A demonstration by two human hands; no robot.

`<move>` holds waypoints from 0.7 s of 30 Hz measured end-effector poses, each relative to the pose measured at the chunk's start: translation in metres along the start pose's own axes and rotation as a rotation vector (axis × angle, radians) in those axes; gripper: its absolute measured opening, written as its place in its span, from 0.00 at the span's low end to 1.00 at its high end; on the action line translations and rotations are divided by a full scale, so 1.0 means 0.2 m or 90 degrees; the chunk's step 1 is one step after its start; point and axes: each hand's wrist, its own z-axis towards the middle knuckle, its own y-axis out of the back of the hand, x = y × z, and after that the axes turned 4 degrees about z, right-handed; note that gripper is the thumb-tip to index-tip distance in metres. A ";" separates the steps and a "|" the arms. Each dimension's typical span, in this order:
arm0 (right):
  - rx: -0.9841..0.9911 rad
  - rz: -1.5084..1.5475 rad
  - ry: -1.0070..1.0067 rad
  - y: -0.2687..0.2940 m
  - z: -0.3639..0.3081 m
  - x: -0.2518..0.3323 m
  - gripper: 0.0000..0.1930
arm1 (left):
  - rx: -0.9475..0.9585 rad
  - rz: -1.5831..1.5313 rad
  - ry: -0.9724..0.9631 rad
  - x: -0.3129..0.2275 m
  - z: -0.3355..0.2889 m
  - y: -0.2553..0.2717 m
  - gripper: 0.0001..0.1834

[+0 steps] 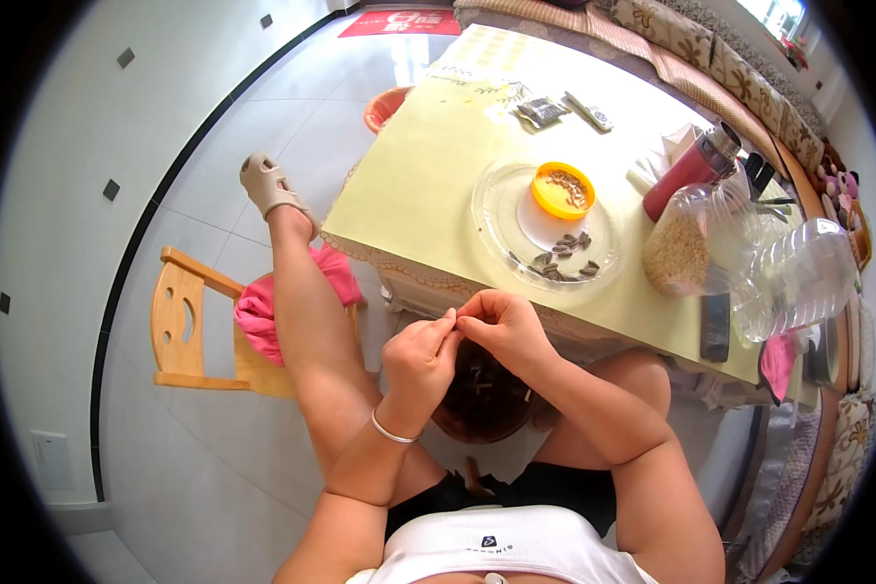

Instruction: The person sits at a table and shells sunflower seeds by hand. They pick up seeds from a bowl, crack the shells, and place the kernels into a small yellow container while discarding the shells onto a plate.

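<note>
My left hand (419, 360), a bangle on its wrist, pinches with its fingertips against those of my right hand (504, 329), which is closed in a pinch too. Whatever lies between the fingertips is too small to make out. Below them stands a dark brown round bin (487, 414), partly covered by my hands, with a few pale bits inside. Just beyond, on the table, a clear round plate (492, 219) carries several striped sunflower seeds (555, 268) along its near side. A yellow round container (543, 207) on the plate holds small shelled kernels (571, 185).
The table (409, 185) also bears a dark packet (542, 112), a white remote (590, 111), a red flask (686, 175), a jar of grains (674, 253) and a large clear plastic container (798, 277). To the left stands a wooden chair (180, 321) with pink cloth (258, 316).
</note>
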 end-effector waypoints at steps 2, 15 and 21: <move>0.004 -0.018 0.007 0.00 0.00 0.00 0.06 | 0.008 -0.002 0.010 -0.01 -0.01 0.01 0.12; 0.054 0.090 -0.097 0.03 0.01 0.06 0.04 | 0.058 -0.219 0.201 -0.03 -0.02 0.01 0.13; 0.086 0.169 -0.148 0.06 0.02 0.07 0.05 | 0.098 -0.568 0.432 -0.04 0.02 0.04 0.12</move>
